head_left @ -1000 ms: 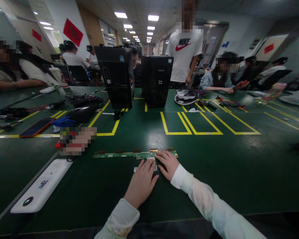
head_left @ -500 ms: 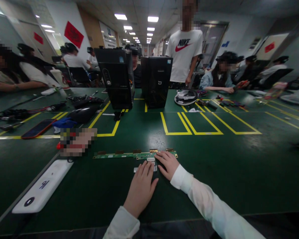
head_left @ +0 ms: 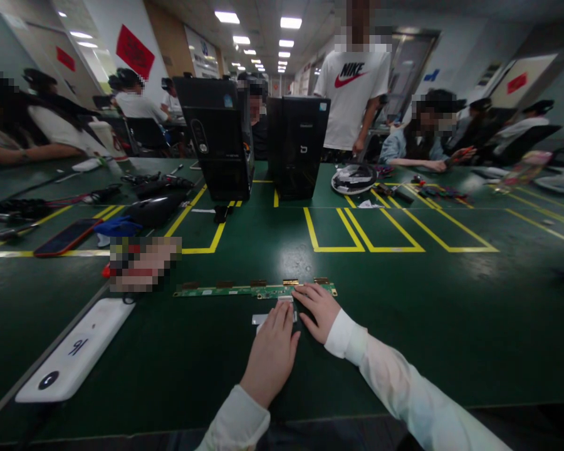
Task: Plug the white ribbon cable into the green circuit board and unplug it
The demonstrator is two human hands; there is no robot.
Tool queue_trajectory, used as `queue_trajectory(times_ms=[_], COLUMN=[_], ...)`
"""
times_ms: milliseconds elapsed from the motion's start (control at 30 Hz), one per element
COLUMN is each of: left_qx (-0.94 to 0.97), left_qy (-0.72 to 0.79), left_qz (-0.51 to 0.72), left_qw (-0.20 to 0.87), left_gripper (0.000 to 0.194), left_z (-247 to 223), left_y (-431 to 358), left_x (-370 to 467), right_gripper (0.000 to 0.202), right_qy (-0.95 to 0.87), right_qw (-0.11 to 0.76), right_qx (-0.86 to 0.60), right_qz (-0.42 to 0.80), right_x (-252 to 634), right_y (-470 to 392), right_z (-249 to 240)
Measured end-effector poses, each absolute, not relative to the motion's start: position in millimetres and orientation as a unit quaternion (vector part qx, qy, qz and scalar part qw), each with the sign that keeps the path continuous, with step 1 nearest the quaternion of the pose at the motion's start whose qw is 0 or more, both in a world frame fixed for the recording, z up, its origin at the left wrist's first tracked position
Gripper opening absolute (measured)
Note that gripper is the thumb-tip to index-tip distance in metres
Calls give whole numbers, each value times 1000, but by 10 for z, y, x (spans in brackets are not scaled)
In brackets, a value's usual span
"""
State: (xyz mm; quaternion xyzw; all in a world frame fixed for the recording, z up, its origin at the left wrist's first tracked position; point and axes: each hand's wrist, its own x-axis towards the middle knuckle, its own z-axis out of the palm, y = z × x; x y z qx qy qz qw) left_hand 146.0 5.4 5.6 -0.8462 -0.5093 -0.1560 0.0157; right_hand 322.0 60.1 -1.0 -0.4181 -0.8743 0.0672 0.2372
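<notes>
A long, narrow green circuit board (head_left: 232, 290) with brownish-gold tabs along its far edge lies flat on the dark green table. At its near edge, right of the middle, is a small white connector (head_left: 284, 299). My left hand (head_left: 270, 354) lies palm down just in front, fingers stretched and side by side, fingertips at the connector. Beneath those fingers a thin, flat pale strip (head_left: 260, 319) sticks out to the left; most of it is hidden. My right hand (head_left: 320, 311) rests with its fingertips on the board's right part, thumb apart from the fingers.
A white elongated device (head_left: 75, 351) lies at the left, near a phone (head_left: 66, 238) and dark cables (head_left: 32, 210). Two black computer towers (head_left: 214, 138) stand ahead. A coiled cable (head_left: 354, 180) lies beyond yellow tape. Other people sit around; one person (head_left: 355, 94) stands behind the table.
My left hand has shifted slightly right, and its fingers have drawn closer together at the connector. My right hand stays on the board. The view has tilted a little.
</notes>
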Motion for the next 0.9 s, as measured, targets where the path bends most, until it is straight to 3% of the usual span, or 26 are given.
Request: queue_trajectory(times_ms=[433,900], left_qx=[-847,-766], left_qy=[-502,-606], left_qz=[-172,-209], left_qw=[21,41], left_gripper=[53,46], left_z=[260,-1], left_y=[0,-67], left_x=[1400,46], right_gripper=[48,55], right_qy=[-875,-910], right_qw=[241,147], right_qx=[-417,-386], right_qz=[45,49], right_x=[3229,3196], right_y=[665,488], right_z=[-102,34])
